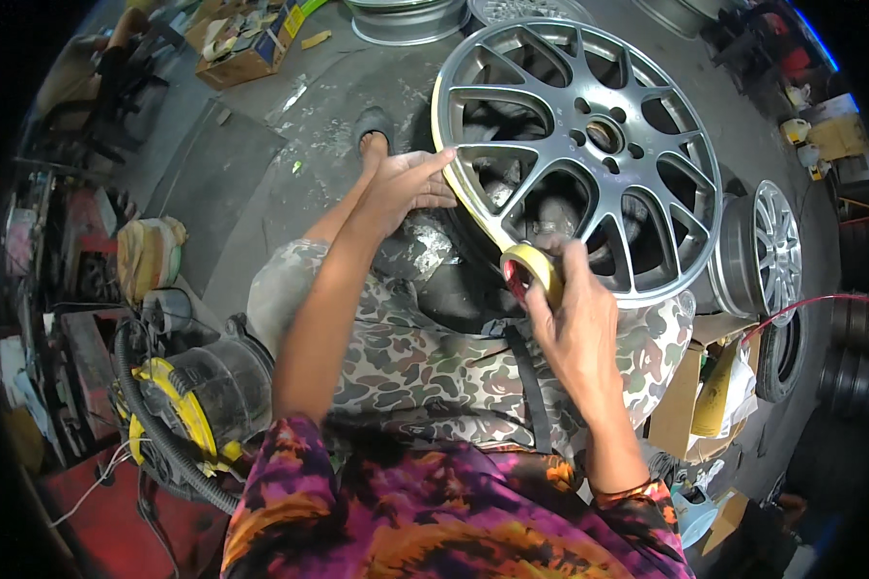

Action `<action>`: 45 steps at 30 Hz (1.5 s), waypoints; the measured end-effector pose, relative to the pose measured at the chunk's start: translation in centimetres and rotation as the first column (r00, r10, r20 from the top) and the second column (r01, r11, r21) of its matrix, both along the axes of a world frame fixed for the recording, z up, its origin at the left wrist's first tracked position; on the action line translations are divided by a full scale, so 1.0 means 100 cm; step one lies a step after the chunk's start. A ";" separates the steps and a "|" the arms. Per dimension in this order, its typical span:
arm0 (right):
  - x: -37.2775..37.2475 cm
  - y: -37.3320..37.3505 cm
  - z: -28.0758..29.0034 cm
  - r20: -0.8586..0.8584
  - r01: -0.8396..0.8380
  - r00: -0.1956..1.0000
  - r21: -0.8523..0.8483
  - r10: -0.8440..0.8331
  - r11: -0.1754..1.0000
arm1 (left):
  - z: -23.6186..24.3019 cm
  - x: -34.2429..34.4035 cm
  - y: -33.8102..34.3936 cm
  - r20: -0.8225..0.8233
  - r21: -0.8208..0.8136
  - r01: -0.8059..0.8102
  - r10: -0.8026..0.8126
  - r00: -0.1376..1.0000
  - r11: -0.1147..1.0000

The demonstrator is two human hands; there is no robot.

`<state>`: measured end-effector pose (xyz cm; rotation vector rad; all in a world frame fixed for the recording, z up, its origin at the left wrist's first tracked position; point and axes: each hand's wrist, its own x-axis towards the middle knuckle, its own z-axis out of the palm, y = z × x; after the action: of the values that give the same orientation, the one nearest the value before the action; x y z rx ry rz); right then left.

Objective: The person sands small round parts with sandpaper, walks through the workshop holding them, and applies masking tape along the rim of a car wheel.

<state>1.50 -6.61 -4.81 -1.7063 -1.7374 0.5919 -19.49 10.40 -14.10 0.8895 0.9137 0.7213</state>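
A grey multi-spoke alloy wheel lies tilted face up in front of my knees. Pale yellow masking tape runs along the left part of its outer lip. My left hand is at that taped edge, thumb side on the tape and the other fingers below the lip. In my right hand is a roll of masking tape, gripped between thumb and fingers. The roll sits at the wheel's near edge, where the stuck strip meets it. What supports the wheel is mostly hidden beneath it.
More wheels stand around: a silver one at right and another at the far side. A cardboard box is far left. A black and yellow vacuum cleaner stands left of my legs. An open carton is at right.
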 end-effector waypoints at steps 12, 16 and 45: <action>-0.025 -0.007 -0.017 0.240 -0.147 0.957 -0.080 0.162 0.986 | 0.000 -0.002 -0.019 0.000 0.038 0.013 -0.013 1.000 0.999; -0.028 -0.007 -0.017 0.260 -0.145 0.952 -0.078 0.161 0.986 | -0.008 -0.005 -0.023 0.093 0.025 0.019 -0.021 0.995 0.999; -0.017 -0.017 -0.019 0.540 -0.248 0.806 -0.063 0.242 0.967 | -0.022 0.007 -0.030 0.115 0.038 -0.102 0.097 0.989 0.994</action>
<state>-0.16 -8.29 -6.67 -1.7642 -2.3828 0.1990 -18.77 7.40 -16.27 0.8371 0.8485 0.8720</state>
